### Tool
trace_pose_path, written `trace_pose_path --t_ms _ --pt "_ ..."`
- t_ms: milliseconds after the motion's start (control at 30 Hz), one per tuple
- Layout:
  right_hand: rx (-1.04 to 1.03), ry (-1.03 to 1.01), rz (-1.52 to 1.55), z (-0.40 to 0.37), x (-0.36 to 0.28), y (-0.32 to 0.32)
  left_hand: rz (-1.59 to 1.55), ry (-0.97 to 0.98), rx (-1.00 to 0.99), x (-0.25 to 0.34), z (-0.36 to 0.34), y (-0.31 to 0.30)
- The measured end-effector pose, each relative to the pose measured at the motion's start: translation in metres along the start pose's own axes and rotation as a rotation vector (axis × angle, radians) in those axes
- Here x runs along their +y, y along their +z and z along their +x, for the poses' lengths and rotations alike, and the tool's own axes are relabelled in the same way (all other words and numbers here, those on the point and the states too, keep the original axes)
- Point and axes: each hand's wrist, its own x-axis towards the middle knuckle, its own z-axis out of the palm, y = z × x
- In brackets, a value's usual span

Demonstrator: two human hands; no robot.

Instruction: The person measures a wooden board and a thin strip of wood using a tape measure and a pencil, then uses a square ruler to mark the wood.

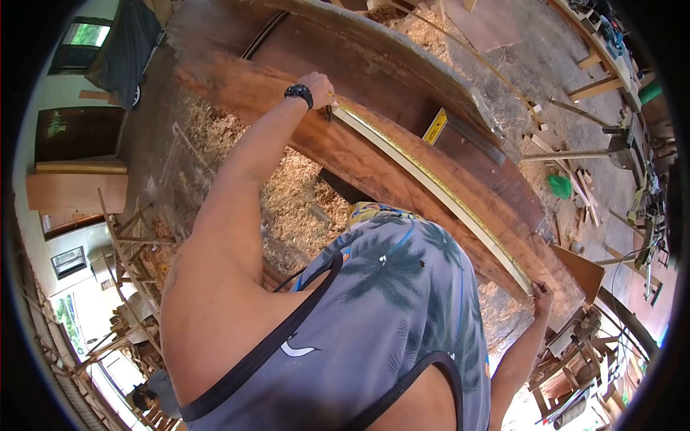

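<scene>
A long reddish-brown wooden board (374,161) lies diagonally in front of me. Along it runs a pale narrow strip (431,188) with a yellow tape measure (413,161) extended on its upper edge. My left hand (315,87), with a black watch on the wrist, is closed at the strip's upper-left end; its grip is partly hidden, with something small and dark beneath. My right hand (543,298) pinches the lower-right end, where tape and strip meet. A square with a yellow handle (435,126) and dark blade rests beyond the strip.
Behind the board is a larger dark wooden piece (345,61) with a rough edge. Wood shavings (295,194) cover the floor. Scrap wood (586,352) is piled at the lower right, a green object (559,187) lies at right, and a workbench (596,43) stands at the upper right.
</scene>
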Motion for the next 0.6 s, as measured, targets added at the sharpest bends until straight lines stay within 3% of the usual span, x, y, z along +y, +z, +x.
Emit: trace_pose_path --t_ms 467,533,567,600 --pt "-0.014 -0.043 0.030 0.000 0.003 0.002 0.026 -0.027 0.007 -0.005 0.013 0.015" --pt "0.080 -0.105 -0.265 -0.007 -0.007 0.004 0.245 0.214 0.016 -0.017 0.024 0.024" --pt "0.105 -0.047 -0.257 -0.008 -0.008 0.009 0.259 0.208 0.106 -0.036 0.046 0.052" --pt "0.108 -0.104 -0.421 -0.010 -0.012 0.007 0.188 0.266 0.227 -0.024 0.027 0.041"
